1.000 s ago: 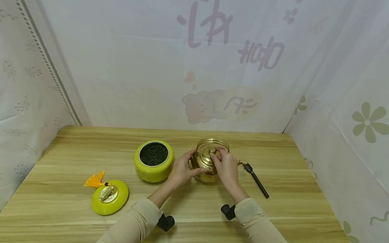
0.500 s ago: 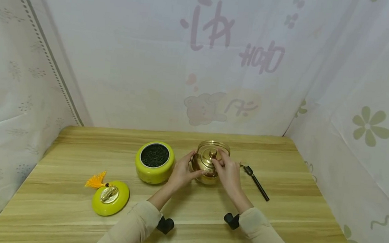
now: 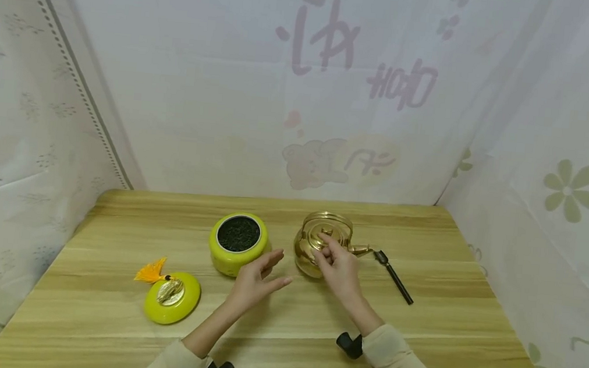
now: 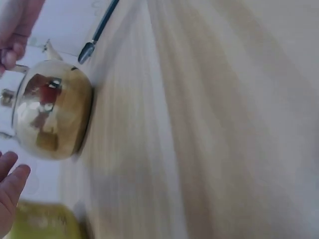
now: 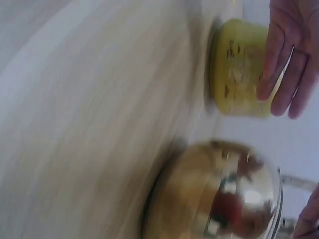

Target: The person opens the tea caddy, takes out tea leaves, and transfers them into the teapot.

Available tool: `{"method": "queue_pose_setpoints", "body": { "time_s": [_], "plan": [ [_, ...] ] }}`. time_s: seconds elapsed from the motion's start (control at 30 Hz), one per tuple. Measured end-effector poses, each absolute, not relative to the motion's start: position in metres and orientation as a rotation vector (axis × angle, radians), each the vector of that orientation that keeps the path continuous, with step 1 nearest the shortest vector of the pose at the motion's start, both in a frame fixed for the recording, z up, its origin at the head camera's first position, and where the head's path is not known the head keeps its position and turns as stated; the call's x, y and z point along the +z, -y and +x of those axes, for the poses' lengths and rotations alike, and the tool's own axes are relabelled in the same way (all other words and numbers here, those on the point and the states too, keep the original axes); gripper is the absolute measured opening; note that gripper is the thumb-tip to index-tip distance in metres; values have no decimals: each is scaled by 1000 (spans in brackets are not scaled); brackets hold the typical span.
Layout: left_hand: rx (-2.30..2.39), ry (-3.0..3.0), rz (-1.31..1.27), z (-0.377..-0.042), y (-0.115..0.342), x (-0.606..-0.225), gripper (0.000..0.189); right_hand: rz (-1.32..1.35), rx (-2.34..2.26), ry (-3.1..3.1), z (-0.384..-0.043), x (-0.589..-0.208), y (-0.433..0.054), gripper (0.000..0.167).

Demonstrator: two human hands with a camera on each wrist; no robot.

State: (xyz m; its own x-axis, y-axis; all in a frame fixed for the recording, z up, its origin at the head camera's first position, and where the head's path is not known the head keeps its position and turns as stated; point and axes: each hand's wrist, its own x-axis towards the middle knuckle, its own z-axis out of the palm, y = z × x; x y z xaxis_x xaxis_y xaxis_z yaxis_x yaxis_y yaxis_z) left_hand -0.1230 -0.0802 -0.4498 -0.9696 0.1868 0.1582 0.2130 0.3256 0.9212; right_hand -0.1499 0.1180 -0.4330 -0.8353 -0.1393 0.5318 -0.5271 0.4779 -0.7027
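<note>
A shiny gold teapot (image 3: 304,261) stands on the table, its lid (image 3: 329,230) seated and its arched handle raised. My right hand (image 3: 341,273) hovers at the front of the lid, fingers loosely bent; in the left wrist view the lid knob (image 4: 6,97) shows bare of fingers. Between the teapot and a yellow jar (image 3: 235,265) my left hand (image 3: 254,283) is held with fingers extended, touching neither visibly. Dark tea leaves (image 3: 239,233) fill the uncovered jar. Its yellow lid (image 3: 172,310), with a gold knob and orange tassel (image 3: 152,271), lies at the front left.
A small black scoop (image 3: 394,277) lies right of the teapot, its head close by the spout (image 3: 359,249). The wooden table (image 3: 279,358) ends at white printed cloth (image 3: 216,113) at the back and sides.
My left hand has come off the teapot's side and moved left and toward me. My right fingers have left the lid knob and drawn slightly forward. The teapot stays put.
</note>
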Motion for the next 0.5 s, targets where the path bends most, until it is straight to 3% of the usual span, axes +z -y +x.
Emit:
{"method": "queue_pose_setpoints", "body": {
  "time_s": [0.27,0.5],
  "plan": [
    [-1843,2437,-204,-88,133,-446,43,636,1523,2444,-148,-440,-84,44],
    [-1541,2519,22,-70,188,-446,41,647,1717,2497,-154,-446,-62,58]
  ]
}}
